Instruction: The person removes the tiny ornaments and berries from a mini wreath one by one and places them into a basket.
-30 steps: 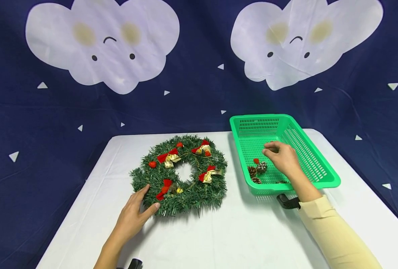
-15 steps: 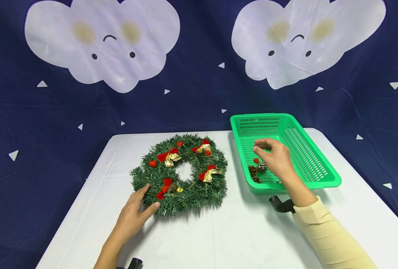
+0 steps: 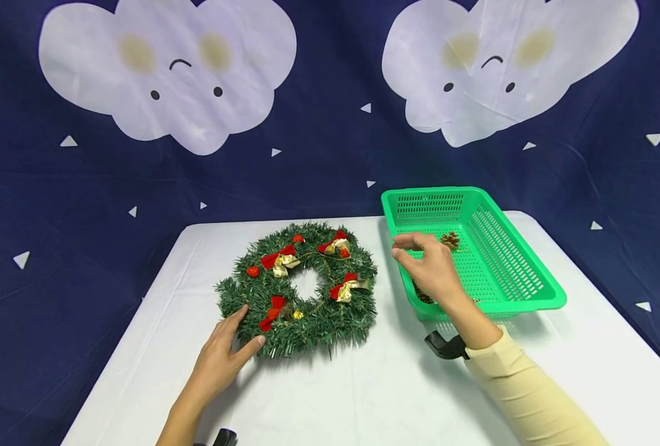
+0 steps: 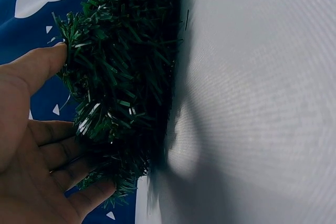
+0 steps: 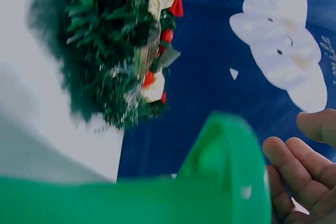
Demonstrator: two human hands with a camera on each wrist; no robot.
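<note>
A green tinsel wreath (image 3: 330, 322) lies on the white table, dressed with red and gold bows and small red strawberries. At its near-left edge rests my left hand (image 3: 218, 362), fingers fairly straight and thumb spread along the rim. The left wrist view shows the left thumb (image 4: 50, 64) against the greenery, with fingertips partly buried in it. My right hand (image 3: 432, 269) hovers over the left side of a green basket (image 3: 536, 303), fingers loosely bent. Nothing shows between its thumb and fingers (image 5: 283, 158) in the right wrist view. A pine cone (image 3: 450, 240) lies in the basket behind that hand.
Another dark pine cone (image 3: 423, 296) sits at the basket's near-left corner, partly covered by my right hand. White cloth covers the table (image 3: 363, 396). Behind it hangs a dark blue backdrop (image 3: 330, 173) with clouds. In the right wrist view, the basket rim (image 5: 226, 145) looms close.
My right hand has moved left across the basket, toward the wreath. A pine cone behind it has come into view, while others are now covered. The left hand and the wreath stay put.
</note>
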